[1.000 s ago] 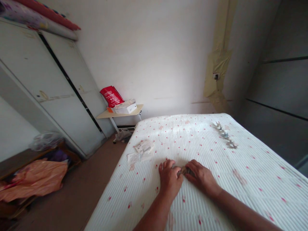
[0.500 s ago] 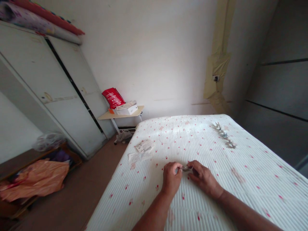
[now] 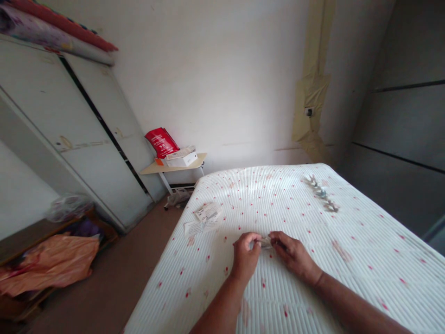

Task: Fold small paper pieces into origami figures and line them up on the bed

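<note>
Between my two hands, just above the white ribbed bedspread (image 3: 257, 287), is a small folded piece of paper (image 3: 266, 242). My left hand (image 3: 246, 255) pinches its left end between thumb and fingers. My right hand (image 3: 294, 257) grips the right end, with the fingertips bent around it. Fingers partly cover the paper, so its exact shape is unclear. Printed paper sheets (image 3: 205, 219) lie on the bed to the left beyond my hands. A row of several small folded paper pieces (image 3: 321, 193) rests on the bed toward the far right.
Beyond the bed's far left corner stands a small table (image 3: 153, 169) with a red bag (image 3: 162, 142) and a white box (image 3: 182, 160). At the left are a pale cabinet (image 3: 93, 153) and an orange plastic bag (image 3: 59, 260). A socket (image 3: 309, 111) sits on the wall.
The view has shifted slightly. My fingers have moved a little on the folded paper, and more of it shows between my hands.
</note>
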`<state>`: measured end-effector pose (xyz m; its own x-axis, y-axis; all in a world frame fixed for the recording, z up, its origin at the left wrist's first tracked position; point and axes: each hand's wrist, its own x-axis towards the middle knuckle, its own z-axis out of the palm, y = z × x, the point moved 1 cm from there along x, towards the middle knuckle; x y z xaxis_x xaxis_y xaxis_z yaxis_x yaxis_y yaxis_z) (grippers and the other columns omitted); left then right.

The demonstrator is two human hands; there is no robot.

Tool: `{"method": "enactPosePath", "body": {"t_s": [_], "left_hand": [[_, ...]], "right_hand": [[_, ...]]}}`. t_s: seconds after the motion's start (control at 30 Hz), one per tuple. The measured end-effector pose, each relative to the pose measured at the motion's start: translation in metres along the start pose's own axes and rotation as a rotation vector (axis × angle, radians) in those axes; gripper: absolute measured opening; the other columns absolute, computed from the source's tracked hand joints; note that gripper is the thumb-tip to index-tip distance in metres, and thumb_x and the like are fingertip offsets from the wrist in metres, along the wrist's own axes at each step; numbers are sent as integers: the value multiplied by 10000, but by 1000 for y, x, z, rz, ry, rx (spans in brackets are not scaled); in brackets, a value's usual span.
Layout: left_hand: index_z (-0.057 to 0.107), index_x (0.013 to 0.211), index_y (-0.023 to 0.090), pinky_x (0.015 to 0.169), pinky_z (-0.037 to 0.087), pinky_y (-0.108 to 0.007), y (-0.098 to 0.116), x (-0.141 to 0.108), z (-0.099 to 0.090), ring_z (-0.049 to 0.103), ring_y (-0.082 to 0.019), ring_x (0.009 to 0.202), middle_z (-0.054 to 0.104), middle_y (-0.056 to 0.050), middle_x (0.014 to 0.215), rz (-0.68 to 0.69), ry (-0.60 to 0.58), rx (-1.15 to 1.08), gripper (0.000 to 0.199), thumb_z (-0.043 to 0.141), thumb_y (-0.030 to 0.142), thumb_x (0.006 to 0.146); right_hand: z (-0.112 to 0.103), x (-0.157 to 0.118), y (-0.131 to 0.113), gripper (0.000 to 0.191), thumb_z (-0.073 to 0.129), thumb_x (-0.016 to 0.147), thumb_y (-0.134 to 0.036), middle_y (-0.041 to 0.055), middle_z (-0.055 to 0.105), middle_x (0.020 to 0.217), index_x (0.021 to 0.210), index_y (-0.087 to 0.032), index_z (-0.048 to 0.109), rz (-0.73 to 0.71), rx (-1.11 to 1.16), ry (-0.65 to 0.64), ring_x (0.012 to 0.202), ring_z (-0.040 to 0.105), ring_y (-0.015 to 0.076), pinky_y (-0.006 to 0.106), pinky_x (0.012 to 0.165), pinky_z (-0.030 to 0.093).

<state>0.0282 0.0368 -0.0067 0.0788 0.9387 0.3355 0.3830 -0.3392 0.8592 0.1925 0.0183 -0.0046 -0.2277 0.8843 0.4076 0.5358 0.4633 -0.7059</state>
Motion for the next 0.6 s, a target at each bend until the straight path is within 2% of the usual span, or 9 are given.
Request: {"method": "enactPosePath", "body": {"t_s": [0.13,0.33,0.47,0.6], "left_hand": [[644,815,159,773,458,-274,2,0,0,603,-156,807,671,-30,824,-37,-30,-43,210,477,108,698],[636,882,154,776,460,-269,5,0,0,599,-151,812,668,-37,852,-81,-56,-75,266,473,97,680],[626,911,162,751,461,-260,1,1,1,590,-141,787,657,-25,828,-80,-54,-54,287,474,93,677],[617,926,161,689,457,-232,-3,2,1,580,-123,720,628,-5,746,-87,-92,-5,302,471,80,675]], "right_hand": [[-2,0,-2,179,408,843,-219,0,610,746,977,-199,526,11,13,-46,646,589,112,204,617,464],[-1,-1,0,236,448,791,-172,-8,615,751,1010,-201,530,28,33,-77,654,594,110,204,630,471],[-2,1,-3,213,465,788,-152,36,634,862,964,-199,575,-56,33,-95,777,602,133,237,704,477],[-4,2,-6,202,475,810,-152,43,618,874,945,-213,612,-171,14,-182,831,591,138,245,735,472]]}}
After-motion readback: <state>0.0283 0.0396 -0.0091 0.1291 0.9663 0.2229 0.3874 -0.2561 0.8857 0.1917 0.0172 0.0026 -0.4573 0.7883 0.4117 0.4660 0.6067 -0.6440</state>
